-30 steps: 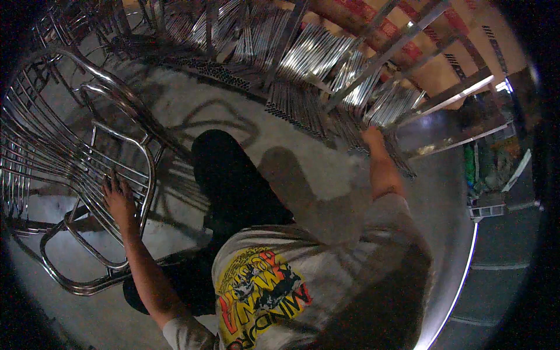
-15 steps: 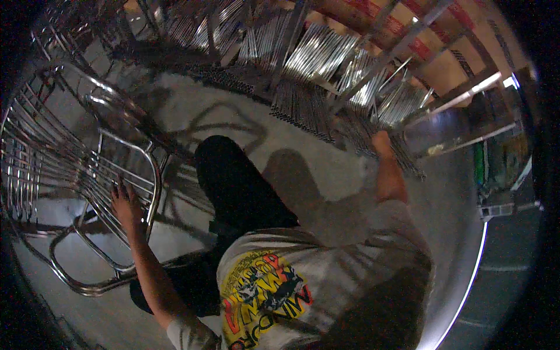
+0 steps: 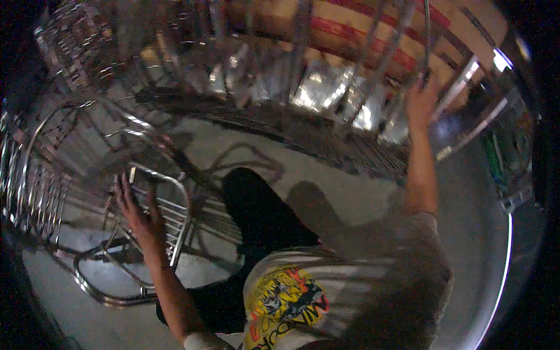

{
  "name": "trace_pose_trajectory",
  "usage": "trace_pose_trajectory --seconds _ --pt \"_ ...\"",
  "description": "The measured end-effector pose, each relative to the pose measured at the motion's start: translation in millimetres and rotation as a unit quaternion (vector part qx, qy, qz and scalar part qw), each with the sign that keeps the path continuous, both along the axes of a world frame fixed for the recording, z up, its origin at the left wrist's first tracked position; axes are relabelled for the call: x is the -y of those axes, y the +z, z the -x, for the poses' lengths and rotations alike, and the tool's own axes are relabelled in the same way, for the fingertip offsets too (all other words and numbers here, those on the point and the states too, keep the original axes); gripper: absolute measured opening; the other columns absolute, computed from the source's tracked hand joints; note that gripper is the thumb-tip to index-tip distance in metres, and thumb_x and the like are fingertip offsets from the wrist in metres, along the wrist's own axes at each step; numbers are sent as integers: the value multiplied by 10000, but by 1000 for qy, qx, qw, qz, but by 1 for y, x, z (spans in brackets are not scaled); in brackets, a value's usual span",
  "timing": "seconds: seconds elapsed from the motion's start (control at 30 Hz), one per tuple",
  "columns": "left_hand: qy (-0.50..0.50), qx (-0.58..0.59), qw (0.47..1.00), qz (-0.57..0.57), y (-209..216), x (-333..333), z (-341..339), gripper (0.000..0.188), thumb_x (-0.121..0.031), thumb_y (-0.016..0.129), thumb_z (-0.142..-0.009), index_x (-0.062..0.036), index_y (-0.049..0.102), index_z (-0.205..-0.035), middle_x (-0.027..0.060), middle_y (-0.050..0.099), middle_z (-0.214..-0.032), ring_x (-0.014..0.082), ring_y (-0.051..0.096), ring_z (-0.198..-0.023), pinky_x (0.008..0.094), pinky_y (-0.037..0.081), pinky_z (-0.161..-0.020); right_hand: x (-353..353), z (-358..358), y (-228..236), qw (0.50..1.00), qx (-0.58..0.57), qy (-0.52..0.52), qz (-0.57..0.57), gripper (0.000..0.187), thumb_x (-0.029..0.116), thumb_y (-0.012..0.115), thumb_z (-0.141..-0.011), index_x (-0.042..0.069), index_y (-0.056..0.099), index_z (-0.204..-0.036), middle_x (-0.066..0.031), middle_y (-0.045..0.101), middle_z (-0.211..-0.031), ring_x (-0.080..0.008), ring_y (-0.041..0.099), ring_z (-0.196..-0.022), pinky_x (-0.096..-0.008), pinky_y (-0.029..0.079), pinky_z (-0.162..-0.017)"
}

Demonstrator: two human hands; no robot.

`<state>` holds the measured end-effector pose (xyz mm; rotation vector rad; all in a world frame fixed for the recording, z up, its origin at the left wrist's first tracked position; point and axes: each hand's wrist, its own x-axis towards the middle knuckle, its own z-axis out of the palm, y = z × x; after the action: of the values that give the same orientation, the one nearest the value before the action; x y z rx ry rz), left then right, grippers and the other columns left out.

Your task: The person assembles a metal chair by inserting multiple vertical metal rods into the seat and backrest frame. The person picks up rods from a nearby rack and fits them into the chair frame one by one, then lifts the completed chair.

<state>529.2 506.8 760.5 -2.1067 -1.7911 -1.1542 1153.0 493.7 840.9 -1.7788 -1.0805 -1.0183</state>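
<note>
On my left stands a shiny bent-tube metal chair frame [image 3: 185,201] with rows of thin bars. My left hand [image 3: 143,219] is over its middle, fingers stretched and spread, holding nothing; whether they touch the metal I cannot tell. My right hand [image 3: 422,105] is raised at the far right, closed around a thin metal rod [image 3: 427,38] that points up and away. Below and left of that hand lie bundles of similar metal rods [image 3: 373,154] in a long row, blurred by motion.
Upright rack bars [image 3: 300,46] stand at the back, before brown-and-red packaging [image 3: 344,29]. More metal frames [image 3: 38,204] crowd the far left. My bent knee [image 3: 248,189] is between the chair frame and the grey floor [image 3: 344,198]. A green item [image 3: 494,154] is at the right.
My right hand has risen from the rod bundles, farther away and to the right, with a rod in it. My left hand's fingers have spread over the chair frame. The view has shifted.
</note>
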Motion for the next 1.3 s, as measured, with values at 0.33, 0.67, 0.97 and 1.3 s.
trace_pose_trajectory --seconds 0.33,0.67,0.97,1.3 --pt "185 -204 916 -293 255 167 60 718 -372 666 -834 -66 376 -1414 207 340 -1456 435 280 -1354 538 230 -1095 6 246 155 910 264 310 79 735 84 662 -748 241 395 -1414 -221 546 -1261 -401 546 -1126 -489 475 -912" --pt "252 144 953 -87 165 147 202 382 -325 478 -976 18 580 -1108 235 643 -816 414 609 -804 488 443 -724 -47 368 191 909 138 393 -23 579 185 673 -821 102 462 -1354 -205 550 -1251 -398 530 -1130 -463 450 -926" --pt "238 591 770 38 -21 103 286 417 -423 453 -969 -30 594 -965 103 563 -705 252 513 -548 415 410 -479 127 640 -57 264 -312 656 635 550 460 476 -956 29 417 -1293 -182 576 -1082 -308 559 -982 -414 443 -852" --pt "135 853 499 70 -94 102 360 352 -452 401 -982 -130 516 -896 -19 395 -573 122 329 -429 286 253 -392 145 763 -116 150 -548 527 632 194 288 466 -980 98 473 -940 22 391 -584 -98 344 -401 -275 288 -351"
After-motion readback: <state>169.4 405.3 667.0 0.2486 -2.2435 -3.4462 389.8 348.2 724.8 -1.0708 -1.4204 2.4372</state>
